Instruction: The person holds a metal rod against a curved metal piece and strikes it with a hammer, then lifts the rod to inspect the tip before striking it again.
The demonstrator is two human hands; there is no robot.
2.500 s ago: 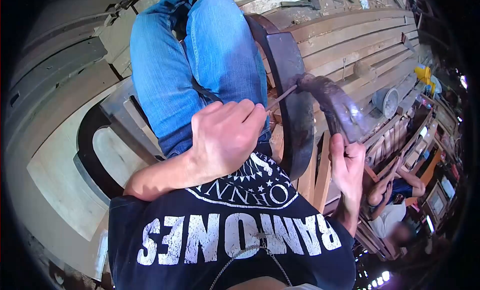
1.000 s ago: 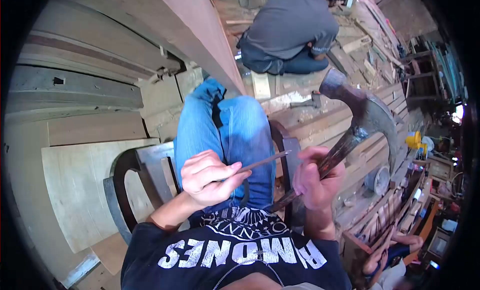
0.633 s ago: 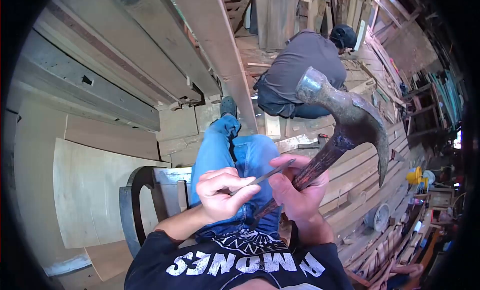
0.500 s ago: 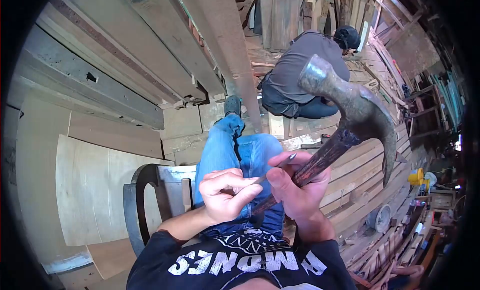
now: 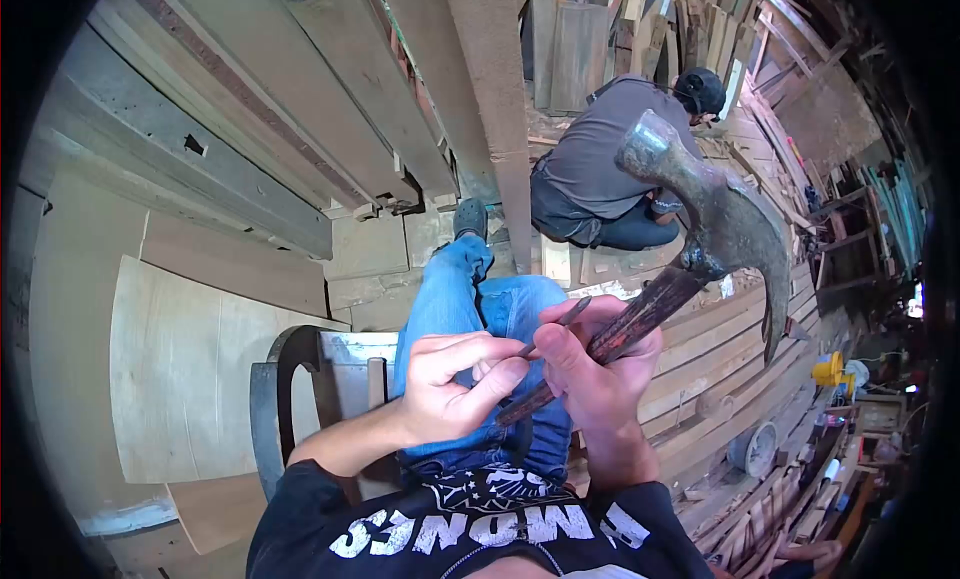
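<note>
My right hand (image 5: 608, 369) is wrapped round the dark, worn handle of a claw hammer (image 5: 735, 224). Its steel head is raised toward the upper right, the claw curving down. Between thumb and fingers my left hand (image 5: 455, 387) pinches a thin, dark pointed rod (image 5: 572, 314), which looks like a large nail. The right thumb and fingertips are at the rod's other end; whether they grip it too is partly hidden. Both hands are close together above my jeans (image 5: 450, 289).
Long wooden beams (image 5: 250, 109) lie at the upper left, beside a pale plywood sheet (image 5: 200, 369). A curved dark wooden piece (image 5: 265, 409) stands by my left arm. Ahead, a person (image 5: 610, 159) crouches on the floor. Stacked planks (image 5: 700, 369) fill the right side.
The hammer has shifted slightly right in view, still in my right hand. The rod stays between my hands, its angle slightly changed. The view has shifted a little.
</note>
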